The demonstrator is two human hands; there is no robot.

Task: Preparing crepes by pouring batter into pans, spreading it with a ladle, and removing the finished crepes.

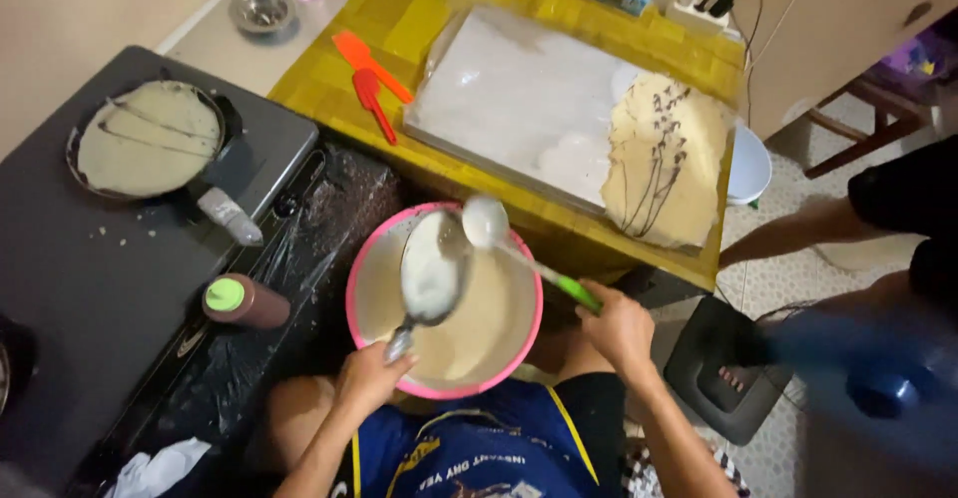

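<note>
Your left hand (371, 376) is closed around the handle of a big metal ladle (435, 266). The ladle's scoop is full of pale batter and it hangs over the pink bowl (364, 268). The bowl sits just in front of you, between your knees, and it has creamy batter inside.

Your right hand (619, 326) is closed around the green handle of a smaller spoon (486, 223). The round white end of that spoon is lifted up over the far edge of the bowl, right beside the ladle's scoop. I cannot tell if the two are touching.

On your left there is a dark stove top (90, 288). A round pan (150, 139) sits on it with thin pale batter spread flat inside. A brown bottle with a green cap (244, 301) lies near the bowl on the black plastic sheet.

Behind the bowl is a yellow table (419, 19). A big tray covered in clear wrap (519, 99) lies on it. A flat pale sheet with dark flower stems (664, 159) rests on the right end of the tray. Two orange and red spatulas (371, 84) lie to the left of the tray.

On the right, another person's arm (798, 231) reaches in low over the floor
</note>
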